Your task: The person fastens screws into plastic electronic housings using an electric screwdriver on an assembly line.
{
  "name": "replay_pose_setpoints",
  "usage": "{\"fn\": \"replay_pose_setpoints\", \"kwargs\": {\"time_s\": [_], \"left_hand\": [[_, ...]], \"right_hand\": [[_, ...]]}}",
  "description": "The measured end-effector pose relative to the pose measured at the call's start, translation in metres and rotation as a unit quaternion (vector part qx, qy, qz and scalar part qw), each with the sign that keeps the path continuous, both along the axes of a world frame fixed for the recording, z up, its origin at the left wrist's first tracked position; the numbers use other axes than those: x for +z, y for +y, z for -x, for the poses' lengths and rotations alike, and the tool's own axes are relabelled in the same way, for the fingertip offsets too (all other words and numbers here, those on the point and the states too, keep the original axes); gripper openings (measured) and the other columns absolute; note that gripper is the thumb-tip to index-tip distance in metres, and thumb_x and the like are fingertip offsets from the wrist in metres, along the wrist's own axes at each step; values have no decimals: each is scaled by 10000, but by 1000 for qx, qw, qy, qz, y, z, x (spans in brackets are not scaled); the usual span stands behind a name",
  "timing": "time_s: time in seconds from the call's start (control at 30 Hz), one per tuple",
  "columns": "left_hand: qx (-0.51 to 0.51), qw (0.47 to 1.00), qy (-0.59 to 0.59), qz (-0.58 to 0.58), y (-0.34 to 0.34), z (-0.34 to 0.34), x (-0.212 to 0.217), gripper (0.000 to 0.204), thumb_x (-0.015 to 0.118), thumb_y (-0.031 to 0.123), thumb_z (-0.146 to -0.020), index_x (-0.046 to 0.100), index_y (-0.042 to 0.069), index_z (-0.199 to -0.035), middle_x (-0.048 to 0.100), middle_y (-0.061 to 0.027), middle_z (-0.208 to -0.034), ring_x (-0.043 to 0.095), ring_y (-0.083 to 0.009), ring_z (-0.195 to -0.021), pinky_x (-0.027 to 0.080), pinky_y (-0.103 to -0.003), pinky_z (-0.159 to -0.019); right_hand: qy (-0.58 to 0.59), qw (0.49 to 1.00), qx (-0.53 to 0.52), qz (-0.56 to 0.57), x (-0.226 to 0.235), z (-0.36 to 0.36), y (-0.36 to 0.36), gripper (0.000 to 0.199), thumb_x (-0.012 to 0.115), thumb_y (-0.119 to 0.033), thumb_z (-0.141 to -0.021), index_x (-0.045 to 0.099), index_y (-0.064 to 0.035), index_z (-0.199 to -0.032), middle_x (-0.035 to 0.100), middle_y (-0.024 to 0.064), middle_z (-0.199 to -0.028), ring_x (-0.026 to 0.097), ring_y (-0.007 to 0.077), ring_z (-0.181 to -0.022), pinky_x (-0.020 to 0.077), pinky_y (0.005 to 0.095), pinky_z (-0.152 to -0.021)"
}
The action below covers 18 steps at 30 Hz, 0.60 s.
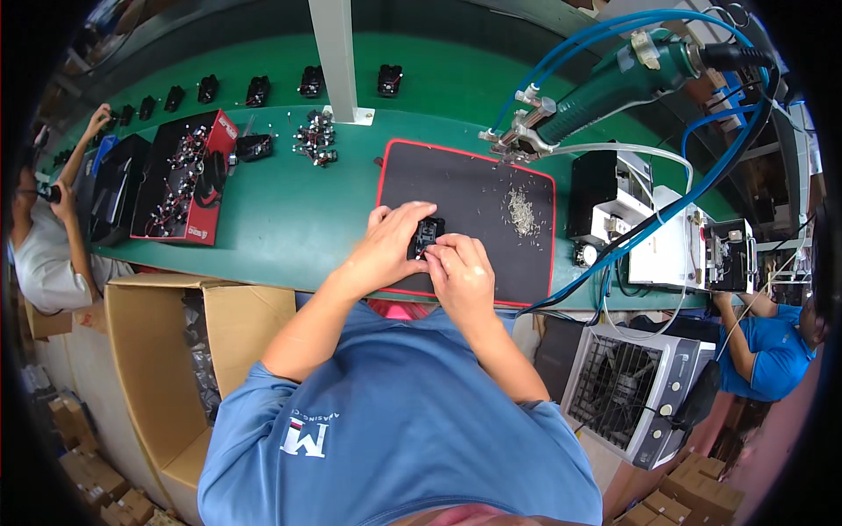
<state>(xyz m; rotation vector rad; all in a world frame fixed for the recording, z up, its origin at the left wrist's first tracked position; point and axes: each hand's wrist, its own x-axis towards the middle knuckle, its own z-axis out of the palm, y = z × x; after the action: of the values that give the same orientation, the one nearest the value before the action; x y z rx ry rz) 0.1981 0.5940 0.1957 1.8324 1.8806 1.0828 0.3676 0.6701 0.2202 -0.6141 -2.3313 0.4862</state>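
A small black plastic housing [428, 233] is held over the dark mat with the red border [465, 167]. My left hand [388, 244] grips it from the left, thumb at its near side and fingers along its far side. Against its near right corner, my right hand [463, 273] has thumb and fingertips pinched together; whatever is between them is too small or hidden. A loose pile of small silvery screws or pins [521, 215] lies on the mat's right part, with single ones scattered around.
A green electric screwdriver [614, 88] with blue hoses hangs above the mat. Wired parts [316, 138] and a red-edged box [215, 188] stand left; white machines [662, 250] stand right. More black housings [390, 81] line the far belt. A cardboard carton [158, 368] is beside me. Co-workers sit on both sides.
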Motion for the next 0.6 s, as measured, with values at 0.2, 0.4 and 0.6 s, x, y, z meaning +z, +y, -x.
{"fn": "replay_pose_setpoints", "kwargs": {"time_s": [0.2,0.4,0.6], "left_hand": [[0,999,10,-30,-2,-3,-8,884,911,166,-673,512,94,-1459,578,-101,-1434,531,-281,-1352,359,-438,-1038],[-7,999,16,-40,0,-2,-1,829,905,189,-700,534,99,-1436,579,-91,-1422,549,-257,-1316,368,-450,-1006],[-7,997,25,-66,5,-2,-1,772,863,126,-699,572,85,-1413,599,-98,-1382,558,-293,-1287,389,-418,-995]], "right_hand": [[-3,1000,-2,-6,1,5,-4,153,785,-19,-776,708,-44,-906,654,78,-989,628,279,-874,547,400,-756],[-55,998,-39,-5,7,9,-2,139,795,-29,-780,726,-46,-899,623,73,-930,604,278,-848,529,406,-717],[-69,996,-49,2,9,12,-4,105,776,-43,-796,740,-50,-894,599,79,-916,595,287,-851,522,421,-735]]}}
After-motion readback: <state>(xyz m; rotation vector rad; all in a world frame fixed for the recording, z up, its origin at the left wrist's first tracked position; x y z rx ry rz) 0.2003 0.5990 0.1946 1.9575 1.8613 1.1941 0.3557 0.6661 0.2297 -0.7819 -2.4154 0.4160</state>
